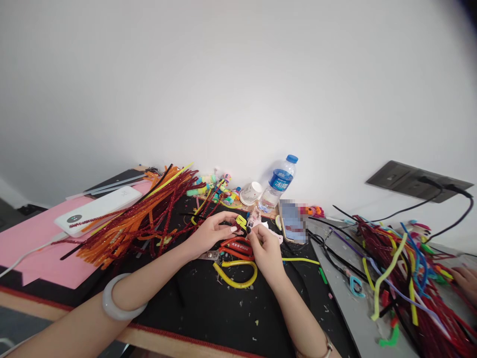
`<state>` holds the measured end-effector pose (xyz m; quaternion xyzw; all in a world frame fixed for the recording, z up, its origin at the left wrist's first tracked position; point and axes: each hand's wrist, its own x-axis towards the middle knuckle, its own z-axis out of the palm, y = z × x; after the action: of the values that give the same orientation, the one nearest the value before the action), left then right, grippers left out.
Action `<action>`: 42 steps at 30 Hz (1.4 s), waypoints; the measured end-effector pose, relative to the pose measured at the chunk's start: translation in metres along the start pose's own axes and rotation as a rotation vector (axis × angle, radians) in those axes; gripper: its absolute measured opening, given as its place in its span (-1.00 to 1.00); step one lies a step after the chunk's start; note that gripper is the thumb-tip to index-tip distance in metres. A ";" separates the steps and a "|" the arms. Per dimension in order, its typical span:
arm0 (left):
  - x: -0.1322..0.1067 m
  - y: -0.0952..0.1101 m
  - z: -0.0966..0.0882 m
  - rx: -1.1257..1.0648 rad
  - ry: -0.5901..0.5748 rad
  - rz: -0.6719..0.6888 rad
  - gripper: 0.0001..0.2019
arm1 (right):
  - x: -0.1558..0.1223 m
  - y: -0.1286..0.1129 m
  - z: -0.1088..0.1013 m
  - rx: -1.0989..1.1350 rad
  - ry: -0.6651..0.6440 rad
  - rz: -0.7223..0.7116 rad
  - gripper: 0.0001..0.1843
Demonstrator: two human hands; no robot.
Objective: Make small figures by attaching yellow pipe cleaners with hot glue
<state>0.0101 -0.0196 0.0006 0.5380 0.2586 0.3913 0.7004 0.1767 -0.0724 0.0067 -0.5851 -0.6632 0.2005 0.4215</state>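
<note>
A pale bangle (122,301) circles your left forearm above the black-topped table (208,311), where curved yellow handles (238,281) lie just in front of a red-handled tool (238,244). Beyond them, the grip of your left hand (210,234) pinches a small yellow piece (241,222) between thumb and fingertips, near the middle of the table. Your right hand (265,246) bends in just beside it, fingertips gathered; whether its grip has hold of anything, you cannot tell from here. To your left, orange and dark red fuzzy stems (149,209) fan out beside a white power bank (99,210); to your right, another person's hand (465,283) meets a multicolored heap of stems (406,268). Farther back are a phone (292,223), a tilted paper cup (251,193) and a blue-capped bottle (278,184), near the white wall (238,84).
</note>
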 end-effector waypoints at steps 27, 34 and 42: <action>-0.001 0.002 0.003 0.084 0.033 0.020 -0.75 | -0.006 -0.004 0.005 -0.024 0.043 -0.014 -0.73; -0.001 0.002 0.005 0.091 0.047 0.029 -0.76 | -0.006 -0.005 0.006 -0.027 0.054 -0.017 -0.72; -0.001 0.003 0.004 0.088 0.041 0.026 -0.76 | -0.006 -0.008 0.005 -0.029 0.025 -0.039 -0.73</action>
<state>0.0119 -0.0229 0.0051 0.5635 0.2829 0.3994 0.6655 0.1675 -0.0792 0.0081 -0.5804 -0.6721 0.1752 0.4251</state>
